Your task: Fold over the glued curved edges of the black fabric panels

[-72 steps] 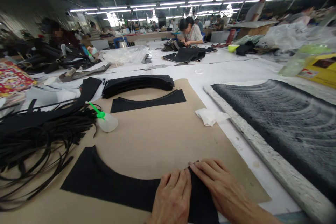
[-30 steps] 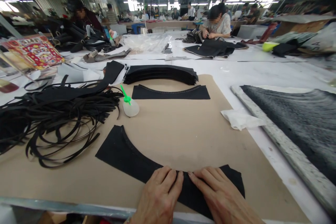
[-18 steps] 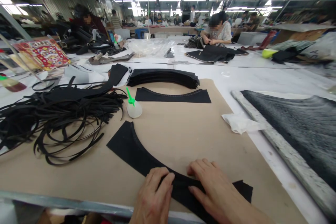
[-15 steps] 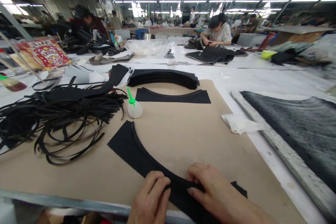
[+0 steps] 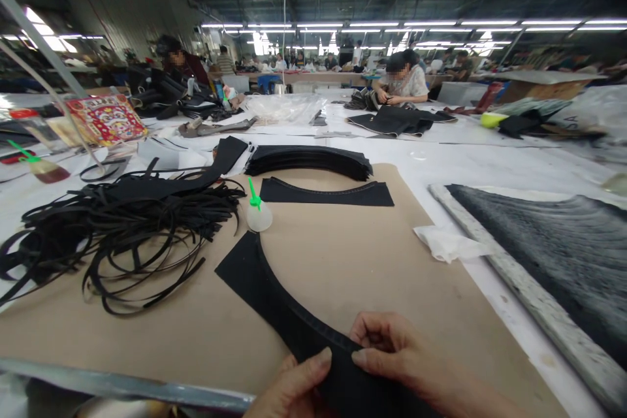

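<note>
A curved black fabric piece (image 5: pixel 274 300) lies slantwise on the brown paper, its near end lifted in my hands. My left hand (image 5: pixel 298 385) grips its lower edge, thumb on top and fingers hidden underneath. On the inner curved edge, my right hand (image 5: pixel 392 353) pinches the folded rim between thumb and curled fingers. Past the far tip of the piece stands a small squeeze bottle (image 5: pixel 258 215) with a green nozzle. Farther off lie a second curved black piece (image 5: pixel 326 194) and a stack of similar pieces (image 5: pixel 308 160).
Left of me spreads a tangle of black strips (image 5: pixel 147 228). Brown paper (image 5: pixel 392 261) covers the near tabletop. To the right are a crumpled white tissue (image 5: pixel 448 243) and a slab with a black streaked surface (image 5: pixel 548 241). Across the table a co-worker (image 5: pixel 401 81) handles dark pieces.
My left hand has turned, its fingers going under the black piece with the thumb on top. The near part of the piece has risen and tilted. My right hand still pinches the curved edge.
</note>
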A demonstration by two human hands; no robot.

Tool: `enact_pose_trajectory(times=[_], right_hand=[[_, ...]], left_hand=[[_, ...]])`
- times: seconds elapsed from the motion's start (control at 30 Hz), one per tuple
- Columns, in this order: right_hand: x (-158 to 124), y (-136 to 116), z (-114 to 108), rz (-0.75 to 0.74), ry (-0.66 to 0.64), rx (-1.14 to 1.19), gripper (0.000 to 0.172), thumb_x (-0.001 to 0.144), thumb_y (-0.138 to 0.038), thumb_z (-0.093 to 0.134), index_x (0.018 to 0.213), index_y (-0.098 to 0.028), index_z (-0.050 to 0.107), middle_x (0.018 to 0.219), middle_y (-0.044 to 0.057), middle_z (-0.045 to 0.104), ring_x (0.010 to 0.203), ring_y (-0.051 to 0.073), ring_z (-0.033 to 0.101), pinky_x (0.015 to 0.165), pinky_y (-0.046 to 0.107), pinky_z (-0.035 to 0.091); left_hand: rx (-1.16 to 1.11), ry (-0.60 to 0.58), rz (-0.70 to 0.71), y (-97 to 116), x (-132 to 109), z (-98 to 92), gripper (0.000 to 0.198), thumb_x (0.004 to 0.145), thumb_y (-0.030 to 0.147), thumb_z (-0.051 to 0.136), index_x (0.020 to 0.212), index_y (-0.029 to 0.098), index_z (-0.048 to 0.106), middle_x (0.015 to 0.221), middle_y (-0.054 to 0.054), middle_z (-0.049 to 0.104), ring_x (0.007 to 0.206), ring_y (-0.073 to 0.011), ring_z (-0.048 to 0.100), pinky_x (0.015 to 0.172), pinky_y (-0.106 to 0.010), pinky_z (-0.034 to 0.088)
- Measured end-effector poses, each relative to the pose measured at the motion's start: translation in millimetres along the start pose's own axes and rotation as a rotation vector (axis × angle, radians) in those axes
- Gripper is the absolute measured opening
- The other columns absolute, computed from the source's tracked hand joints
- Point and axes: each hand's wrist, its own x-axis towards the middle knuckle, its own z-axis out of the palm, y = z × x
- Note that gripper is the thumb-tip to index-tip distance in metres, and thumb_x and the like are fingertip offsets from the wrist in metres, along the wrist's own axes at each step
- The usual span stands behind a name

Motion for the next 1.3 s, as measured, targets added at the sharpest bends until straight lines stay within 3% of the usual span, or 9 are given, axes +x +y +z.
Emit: enact_pose_trajectory(times=[0.17, 0.27, 0.4, 0.57, 0.7, 1.03, 1.3], right_hand=[[-6.4, 2.7, 9.0, -0.122, 0.119, -0.292, 0.006, 0.079, -0.023, 0.055, 0.081, -0.018, 0.057, 0.074, -0.001, 0.06, 0.07, 0.014, 0.054, 0.061, 0.024, 0.039], [-10.9, 1.8, 13.2, -0.195, 0.199, -0.506, 0.015, 0.08, -0.01, 0.052, 0.09, -0.02, 0.057, 0.08, -0.002, 0.064, 0.073, 0.013, 0.058, 0.066, 0.024, 0.042], [-12.3, 4.4, 16.5, -0.361, 0.32, -0.814, 0.016, 0.085, -0.008, 0.053, 0.091, -0.022, 0.056, 0.089, -0.001, 0.064, 0.08, 0.015, 0.058, 0.072, 0.026, 0.043], [-8.4, 10.0, 18.3, -0.599, 0.355, -1.118, 0.021, 0.088, -0.005, 0.047, 0.088, -0.021, 0.06, 0.087, 0.002, 0.063, 0.077, 0.017, 0.056, 0.07, 0.028, 0.042], [-5.5, 15.9, 18.9, -0.669, 0.358, -1.21, 0.024, 0.08, 0.0, 0.047, 0.084, -0.02, 0.06, 0.081, 0.002, 0.062, 0.071, 0.016, 0.054, 0.068, 0.028, 0.04], [-3.9, 17.3, 20.6, -0.731, 0.395, -1.262, 0.025, 0.07, 0.002, 0.056, 0.079, -0.021, 0.058, 0.076, -0.001, 0.061, 0.067, 0.015, 0.051, 0.068, 0.027, 0.036], [0.2, 12.4, 19.6, -0.632, 0.318, -1.337, 0.02, 0.072, -0.001, 0.056, 0.076, -0.02, 0.058, 0.076, 0.0, 0.061, 0.069, 0.016, 0.053, 0.069, 0.029, 0.037]], left_hand=[[0.211, 0.137, 0.168, 1.8, 10.1, -2.4, 0.066, 0.061, 0.042, 0.082, 0.118, 0.016, 0.062, 0.109, -0.012, 0.07, 0.101, -0.0315, 0.065, 0.084, -0.041, 0.053], [0.369, 0.17, 0.294, 5.8, 10.7, -3.8, 0.063, 0.061, 0.043, 0.082, 0.115, 0.014, 0.064, 0.11, -0.013, 0.07, 0.106, -0.0314, 0.063, 0.091, -0.04, 0.051], [0.523, 0.228, 0.412, 8.5, 9.2, -3.8, 0.056, 0.064, 0.039, 0.078, 0.112, 0.013, 0.066, 0.107, -0.012, 0.071, 0.107, -0.0302, 0.062, 0.096, -0.039, 0.048], [0.674, 0.331, 0.455, 6.9, 11.1, -6.8, 0.048, 0.065, 0.034, 0.074, 0.106, 0.011, 0.068, 0.107, -0.013, 0.071, 0.107, -0.0299, 0.063, 0.096, -0.037, 0.048], [0.697, 0.391, 0.458, 4.3, 12.3, -8.3, 0.045, 0.063, 0.034, 0.075, 0.103, 0.013, 0.069, 0.104, -0.011, 0.072, 0.104, -0.0291, 0.064, 0.092, -0.035, 0.051], [0.753, 0.317, 0.438, 3.1, 14.6, 0.5, 0.033, 0.068, 0.036, 0.069, 0.091, 0.013, 0.071, 0.095, -0.011, 0.074, 0.091, -0.0267, 0.068, 0.083, -0.031, 0.053], [0.804, 0.48, 0.507, -3.0, 13.8, -3.1, 0.031, 0.064, 0.035, 0.07, 0.088, 0.015, 0.071, 0.091, -0.009, 0.074, 0.09, -0.0282, 0.068, 0.088, -0.035, 0.053]])
